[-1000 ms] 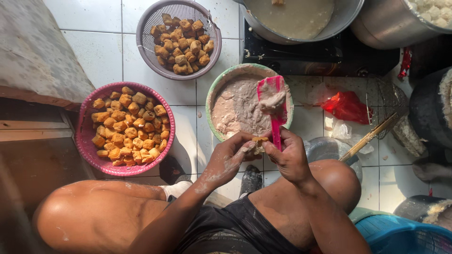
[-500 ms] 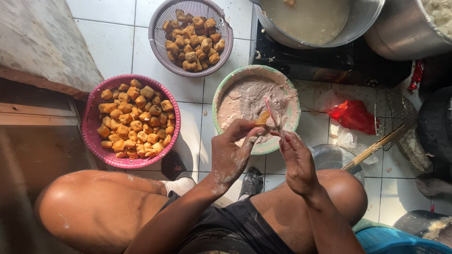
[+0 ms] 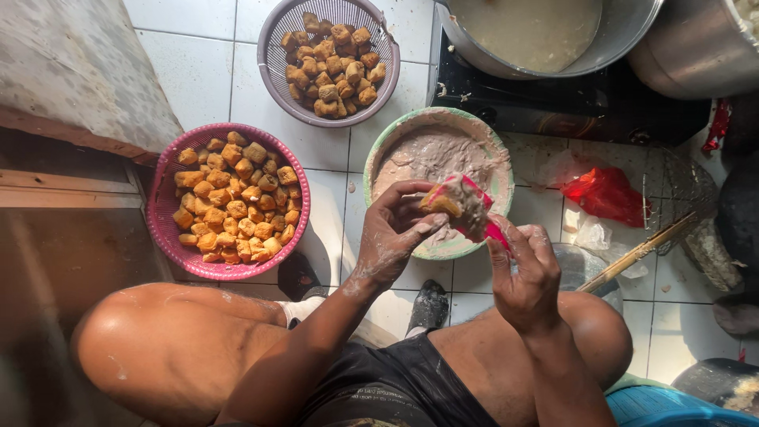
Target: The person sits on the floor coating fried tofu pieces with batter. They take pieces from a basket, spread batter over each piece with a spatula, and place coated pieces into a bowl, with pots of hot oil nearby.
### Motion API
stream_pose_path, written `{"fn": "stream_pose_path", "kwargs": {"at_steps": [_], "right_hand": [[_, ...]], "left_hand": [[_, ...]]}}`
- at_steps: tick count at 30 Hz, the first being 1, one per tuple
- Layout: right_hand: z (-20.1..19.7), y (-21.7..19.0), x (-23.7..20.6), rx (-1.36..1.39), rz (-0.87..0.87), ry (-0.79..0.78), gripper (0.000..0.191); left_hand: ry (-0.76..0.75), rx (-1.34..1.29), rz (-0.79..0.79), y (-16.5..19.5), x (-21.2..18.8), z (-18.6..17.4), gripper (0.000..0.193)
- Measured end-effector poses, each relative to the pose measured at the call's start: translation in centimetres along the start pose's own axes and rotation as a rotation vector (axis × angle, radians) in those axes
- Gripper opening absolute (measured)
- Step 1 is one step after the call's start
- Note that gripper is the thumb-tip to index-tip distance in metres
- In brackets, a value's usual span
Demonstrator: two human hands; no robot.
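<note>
On the white tiled floor point(image 3: 205, 79), a large metal pot of pale batter point(image 3: 538, 32) sits above a pink plastic basket of golden fried tofu cubes point(image 3: 229, 202), a lilac plastic colander of more cubes point(image 3: 330, 59) and a green-rimmed bowl of grey paste point(image 3: 439, 158). Over the bowl, the left hand point(image 3: 395, 233) pinches a golden tofu puff point(image 3: 443, 203) — the right hand point(image 3: 526, 273), fingers curled, grips a pink plastic spatula point(image 3: 478, 209) pressed against it.

Right hand point(image 3: 526, 273) hides the pink spatula's point(image 3: 492, 229) handle.
</note>
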State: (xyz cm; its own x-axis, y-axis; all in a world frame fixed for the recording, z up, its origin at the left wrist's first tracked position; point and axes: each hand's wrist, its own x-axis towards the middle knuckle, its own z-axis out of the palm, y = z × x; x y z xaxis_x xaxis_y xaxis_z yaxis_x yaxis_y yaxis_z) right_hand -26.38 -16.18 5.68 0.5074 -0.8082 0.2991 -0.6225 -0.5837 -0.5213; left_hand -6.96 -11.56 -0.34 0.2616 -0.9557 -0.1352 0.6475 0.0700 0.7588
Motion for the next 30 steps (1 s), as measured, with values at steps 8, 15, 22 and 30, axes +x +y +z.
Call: {"fn": "stream_pose_path", "kwargs": {"at_steps": [8, 15, 22, 30], "right_hand": [[-1.2, 2.9, -0.4, 0.064, 0.158, 0.006, 0.025], [0.0, 5.8, -1.0, 0.546, 0.467, 0.031, 0.029], [0.8, 5.8, -1.1, 0.662, 0.558, -0.068, 0.034], [4.8, 7.5, -1.3, 0.291, 0.571, -0.504, 0.030]], "left_hand": [[0.314, -0.040, -0.248, -6.6, 3.6, -3.6, 0.033], [0.133, -0.173, -0.233, -9.6, 18.0, -0.8, 0.048], [0.098, 0.344, -0.044, -1.7, 19.5, -6.2, 0.058], [0.532, 0.923, 0.348, -1.1, 6.8, -25.8, 0.024]]}}
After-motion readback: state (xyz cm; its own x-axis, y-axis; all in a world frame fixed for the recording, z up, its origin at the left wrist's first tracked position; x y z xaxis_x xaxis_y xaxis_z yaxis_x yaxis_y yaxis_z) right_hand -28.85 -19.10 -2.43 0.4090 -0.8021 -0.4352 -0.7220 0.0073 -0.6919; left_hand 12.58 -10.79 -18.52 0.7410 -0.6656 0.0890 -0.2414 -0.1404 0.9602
